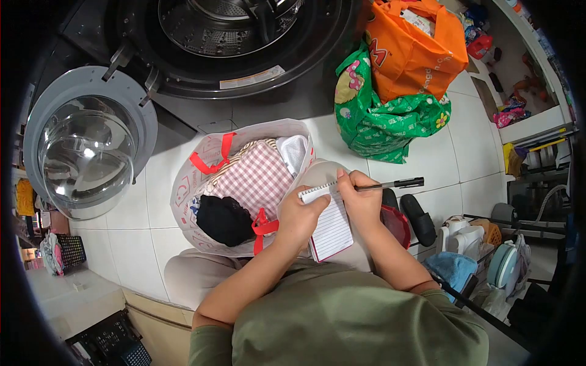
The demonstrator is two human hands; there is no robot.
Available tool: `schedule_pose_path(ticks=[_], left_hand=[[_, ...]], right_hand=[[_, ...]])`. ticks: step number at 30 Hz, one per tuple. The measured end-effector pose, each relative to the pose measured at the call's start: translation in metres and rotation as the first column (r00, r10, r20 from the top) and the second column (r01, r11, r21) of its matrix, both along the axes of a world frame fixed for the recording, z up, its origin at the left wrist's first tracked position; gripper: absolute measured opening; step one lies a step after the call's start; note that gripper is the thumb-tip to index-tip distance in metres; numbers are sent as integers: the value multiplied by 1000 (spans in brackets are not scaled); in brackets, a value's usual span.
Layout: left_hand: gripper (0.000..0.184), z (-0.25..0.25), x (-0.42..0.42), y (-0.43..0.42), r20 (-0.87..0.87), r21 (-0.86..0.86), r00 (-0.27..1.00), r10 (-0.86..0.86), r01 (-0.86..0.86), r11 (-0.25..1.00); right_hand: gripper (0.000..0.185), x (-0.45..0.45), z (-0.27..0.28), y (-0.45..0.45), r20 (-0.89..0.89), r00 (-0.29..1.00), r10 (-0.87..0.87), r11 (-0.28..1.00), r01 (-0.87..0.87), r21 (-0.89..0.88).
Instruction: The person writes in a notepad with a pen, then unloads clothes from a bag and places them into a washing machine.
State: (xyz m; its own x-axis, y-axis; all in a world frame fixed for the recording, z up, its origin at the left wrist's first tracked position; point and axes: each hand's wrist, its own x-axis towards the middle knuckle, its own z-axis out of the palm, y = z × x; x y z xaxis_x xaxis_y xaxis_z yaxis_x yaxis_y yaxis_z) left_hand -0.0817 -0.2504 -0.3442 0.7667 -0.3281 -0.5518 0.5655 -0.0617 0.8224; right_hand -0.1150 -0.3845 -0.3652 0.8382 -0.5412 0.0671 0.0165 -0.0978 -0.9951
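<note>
My left hand (300,215) grips the left edge of a small spiral notepad (330,230) with lined white pages, its thumb across the paper. The notepad rests over my lap. In my right hand (360,200) is a black pen (398,183), pointing out to the right, and that hand lies against the notepad's upper right edge. Just left of the notepad stands a white bag (186,210) with red handles. It holds a pink checked cloth (253,177) and a bundled black cloth (223,219).
A front-loading washing machine (262,82) stands ahead, its round door (143,116) swung out to the left. An orange bag (415,58) sits on a green bag (390,125) at upper right. Black slippers (418,219) and a rack with a blue towel (452,268) are at right.
</note>
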Motion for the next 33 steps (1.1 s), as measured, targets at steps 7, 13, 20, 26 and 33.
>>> schedule_pose_path(ticks=[7, 13, 20, 26, 33], left_hand=[[19, 7, 0, -1, -15, 8, 1000, 3, -3, 1000], [21, 5, 1, -1, -54, -23, 998, 16, -17, 1000], [19, 6, -1, -2, -27, -39, 999, 33, -34, 999], [19, -2, -1, -1, -16, -31, 999, 31, -32, 999], [18, 6, 0, -2, -37, -51, 998, 42, -44, 998]], right_hand=[[44, 0, 1, 1, 5, 999, -39, 999, 39, -8], [44, 1, 0, 2, 0, 998, -60, 998, 60, 34], [44, 2, 3, 1, 10, 1000, -26, 1000, 26, -2], [45, 2, 3, 0, 20, 999, -34, 999, 33, 25], [45, 1, 1, -2, -8, 999, -34, 998, 34, 46]])
